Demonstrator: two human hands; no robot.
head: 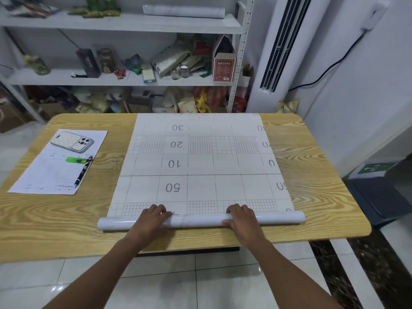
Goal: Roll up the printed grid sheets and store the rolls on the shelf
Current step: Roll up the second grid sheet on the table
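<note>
The grid sheet (200,166) bears large numbers, upside down from this side: 30, 20, 10 and 50, in one column from far end to near. At its right edge a second column is cut off; only 0s read clearly. The print on a red carton (224,66) and on the phone-picture page (58,161) is too small to read. A green sign (376,168) shows white exit-style symbols.

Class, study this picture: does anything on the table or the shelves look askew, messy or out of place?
The grid sheet seems to hang over the far edge of the table. On the middle shelf, packets and papers lie tipped in a loose heap. The roll under the left hand and right hand looks even.
</note>
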